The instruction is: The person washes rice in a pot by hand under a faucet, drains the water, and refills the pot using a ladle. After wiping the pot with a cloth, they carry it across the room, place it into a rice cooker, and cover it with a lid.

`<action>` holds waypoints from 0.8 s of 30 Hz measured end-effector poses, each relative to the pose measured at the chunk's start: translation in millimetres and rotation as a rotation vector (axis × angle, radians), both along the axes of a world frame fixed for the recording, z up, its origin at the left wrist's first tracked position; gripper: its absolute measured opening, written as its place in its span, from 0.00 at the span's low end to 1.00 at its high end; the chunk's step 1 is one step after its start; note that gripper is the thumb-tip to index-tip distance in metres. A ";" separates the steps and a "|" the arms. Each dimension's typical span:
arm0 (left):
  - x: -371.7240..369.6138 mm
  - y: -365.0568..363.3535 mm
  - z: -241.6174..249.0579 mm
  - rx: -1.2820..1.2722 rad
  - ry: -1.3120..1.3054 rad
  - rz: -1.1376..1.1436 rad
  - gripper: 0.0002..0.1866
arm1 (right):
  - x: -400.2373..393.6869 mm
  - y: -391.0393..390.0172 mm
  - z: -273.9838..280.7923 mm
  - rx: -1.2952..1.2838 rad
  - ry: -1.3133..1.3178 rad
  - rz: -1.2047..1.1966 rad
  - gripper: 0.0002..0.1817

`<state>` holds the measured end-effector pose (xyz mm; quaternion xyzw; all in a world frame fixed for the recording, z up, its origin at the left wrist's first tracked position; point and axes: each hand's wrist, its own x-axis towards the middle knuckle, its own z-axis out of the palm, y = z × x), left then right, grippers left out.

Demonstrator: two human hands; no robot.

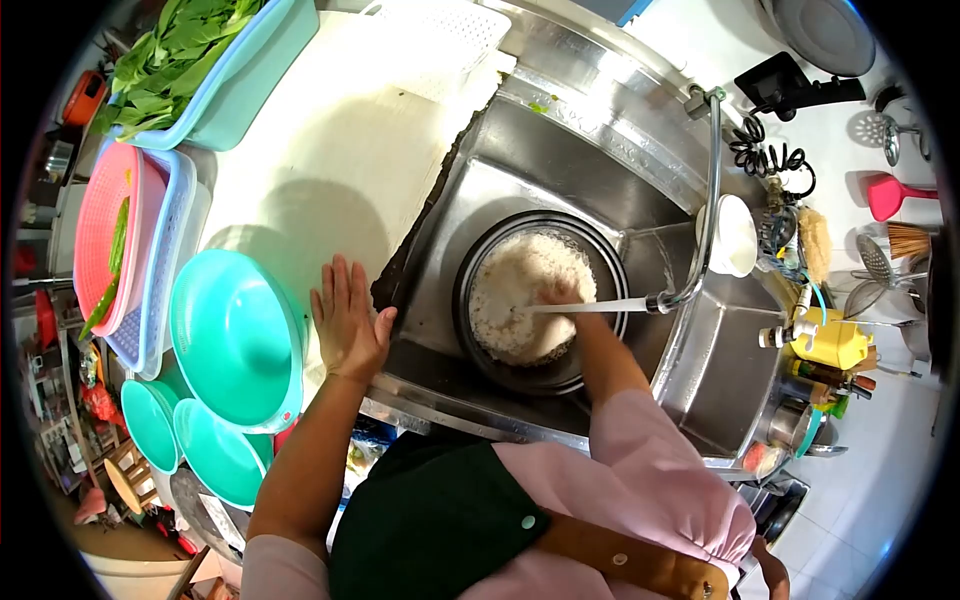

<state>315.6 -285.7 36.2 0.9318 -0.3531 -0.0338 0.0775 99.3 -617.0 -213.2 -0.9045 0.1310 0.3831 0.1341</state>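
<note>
My left hand (345, 320) lies flat on the pale board (350, 130) beside the sink, its fingers stretched out and holding nothing. My right hand (562, 298) reaches into a round dark-rimmed pot (466, 310) standing in the steel sink basin (500, 170). Whitish grains that look like rice, in cloudy water, fill the pot (505, 275). The right fingers are sunk in them, so their pose is hidden. A curved tap (715, 190) arches over from the right, and a white stream or spout from it passes above my right hand into the pot.
Green basins (235, 340) stand left of my left arm. Beyond are a pink basket (120, 240) with green pods and a blue tub (230, 85) of leafy greens. A white bowl (735, 235) sits behind the tap, by a second basin (730, 350). Utensils hang on the right wall.
</note>
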 end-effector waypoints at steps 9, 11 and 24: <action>-1.7 -2.4 3.6 0.007 0.012 0.017 0.36 | 9.4 135.9 -78.5 0.432 -0.522 -1.716 0.23; -1.5 -2.8 1.9 0.019 0.015 0.020 0.36 | 63.8 126.3 31.3 0.787 -0.368 -2.035 0.20; -1.8 -2.9 1.6 0.034 -0.014 0.014 0.34 | 94.4 -5.3 26.6 0.098 -0.588 -1.058 0.21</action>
